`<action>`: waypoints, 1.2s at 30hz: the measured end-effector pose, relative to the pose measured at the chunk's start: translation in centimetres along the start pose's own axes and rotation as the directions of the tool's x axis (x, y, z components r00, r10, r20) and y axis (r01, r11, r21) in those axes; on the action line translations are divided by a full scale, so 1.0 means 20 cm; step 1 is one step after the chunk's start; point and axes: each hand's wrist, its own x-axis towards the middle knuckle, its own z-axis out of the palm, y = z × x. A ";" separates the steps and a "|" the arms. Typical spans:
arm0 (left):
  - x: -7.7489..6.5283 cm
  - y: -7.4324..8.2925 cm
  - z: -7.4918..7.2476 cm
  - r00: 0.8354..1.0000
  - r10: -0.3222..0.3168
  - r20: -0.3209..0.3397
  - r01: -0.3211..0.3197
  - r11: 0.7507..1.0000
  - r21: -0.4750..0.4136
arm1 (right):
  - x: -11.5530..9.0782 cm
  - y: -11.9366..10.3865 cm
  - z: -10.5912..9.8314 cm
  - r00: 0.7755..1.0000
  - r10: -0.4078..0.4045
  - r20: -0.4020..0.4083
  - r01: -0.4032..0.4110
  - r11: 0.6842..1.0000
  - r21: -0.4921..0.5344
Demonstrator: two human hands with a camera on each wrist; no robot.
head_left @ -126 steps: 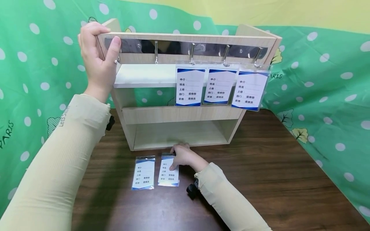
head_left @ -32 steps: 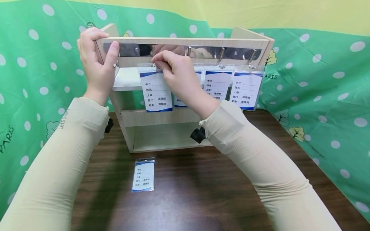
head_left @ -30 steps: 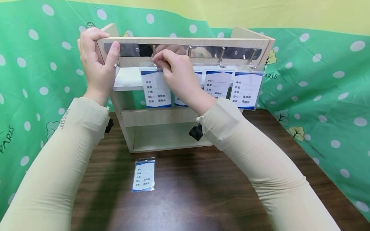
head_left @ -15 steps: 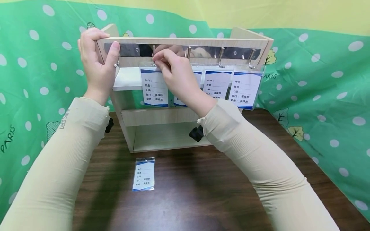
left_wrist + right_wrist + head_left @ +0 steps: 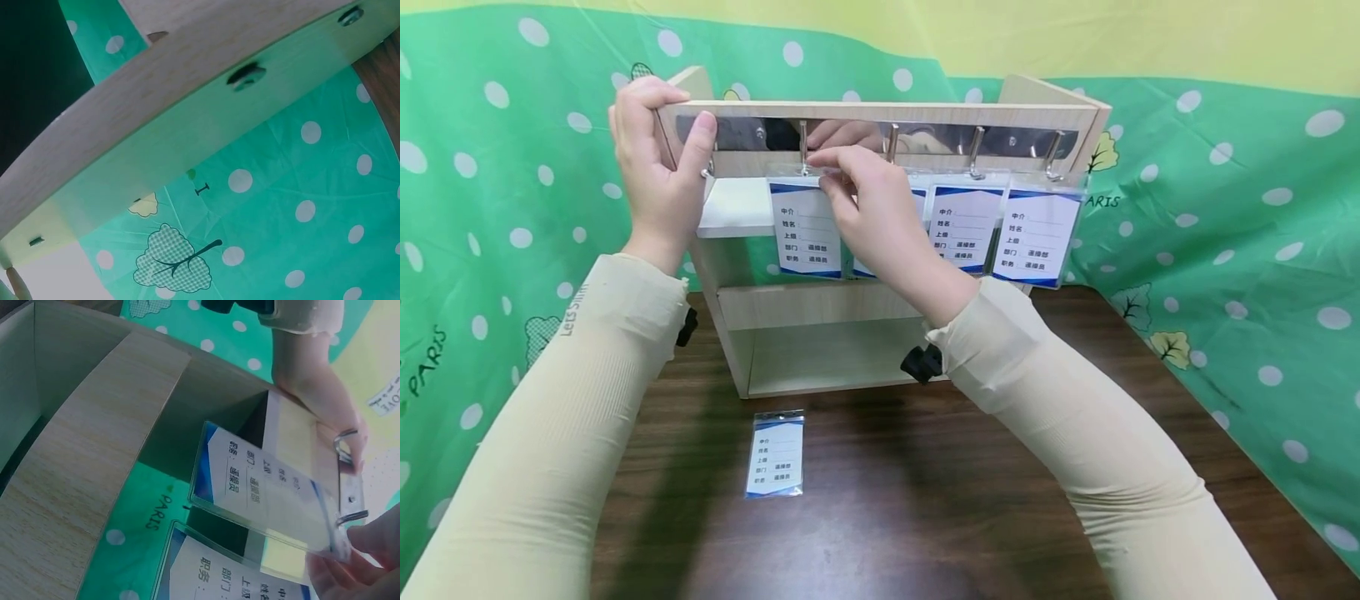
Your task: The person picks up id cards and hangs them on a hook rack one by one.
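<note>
My left hand (image 5: 655, 175) grips the upper left corner of a small wooden shelf (image 5: 820, 307), thumb on the front board and fingers over the side. Across that board runs a metal hook rail (image 5: 745, 133). A plastic-sleeved ID badge (image 5: 805, 229) hangs at the second hook from the left. My right hand (image 5: 883, 221) is at its top edge, with index finger and thumb spread a little apart. In the right wrist view the fingertips (image 5: 322, 575) lie right beside the badge's (image 5: 262, 481) top edge, near the hook (image 5: 353, 517).
Three more badges hang to the right, the nearest partly hidden by my right hand; the outermost badge (image 5: 1037, 237) is at the far right hook. Another badge (image 5: 775, 458) lies on the dark wooden table (image 5: 850, 517). A green dotted cloth (image 5: 1247, 208) stands behind.
The right hand took one of two badges from the table and brought it up to the second hook. Its finger and thumb have since parted slightly. The left hand stays on the shelf corner.
</note>
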 end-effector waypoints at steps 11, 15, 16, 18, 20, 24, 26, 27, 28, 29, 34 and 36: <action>0.00 -0.01 -0.01 1.000 0.015 -0.006 -0.015 1.000 0.009 | -0.19 0.04 0.01 0.891 -0.378 -0.251 0.382 0.924 -0.035; 0.00 -0.01 -0.01 1.000 0.001 0.004 -0.001 1.000 0.017 | -0.30 0.07 0.09 0.901 -0.384 -0.201 0.397 0.917 0.030; 0.00 0.00 -0.01 1.000 -0.002 0.006 0.002 1.000 0.019 | -0.32 0.08 0.12 0.920 -0.357 -0.164 0.370 0.928 0.055; 0.00 0.00 0.00 1.000 -0.005 0.007 0.005 1.000 0.020 | -0.38 0.11 0.18 0.959 -0.274 -0.070 0.280 0.954 0.111; 0.00 0.00 0.00 1.000 -0.004 0.006 0.004 1.000 0.021 | -0.44 0.14 0.25 0.988 -0.152 0.038 0.144 0.978 0.153; 0.00 0.00 0.00 1.000 -0.004 0.008 0.004 1.000 0.021 | -0.54 0.20 0.37 0.971 0.082 0.225 -0.126 0.974 0.187; 0.00 0.00 0.00 1.000 -0.004 0.010 0.004 1.000 0.020 | -0.59 0.23 0.43 0.944 0.157 0.289 -0.215 0.960 0.181; 0.00 0.00 0.00 1.000 -0.003 0.010 0.003 1.000 0.020 | -0.61 0.25 0.45 0.932 0.182 0.314 -0.247 0.952 0.180; 0.00 0.00 0.00 1.000 -0.001 0.009 0.001 1.000 0.020 | -0.63 0.27 0.48 0.920 0.202 0.337 -0.272 0.946 0.176; 0.00 0.00 0.00 1.000 0.000 0.010 0.000 1.000 0.019 | -0.65 0.29 0.50 0.907 0.217 0.360 -0.294 0.940 0.174; 0.00 -0.01 -0.01 1.000 0.020 0.011 -0.020 0.999 0.025 | -0.74 0.36 0.63 0.841 0.277 0.464 -0.377 0.916 0.136; 0.00 -0.01 -0.01 1.000 0.023 0.013 -0.023 0.999 0.027 | -0.77 0.39 0.68 0.814 0.300 0.498 -0.399 0.911 0.103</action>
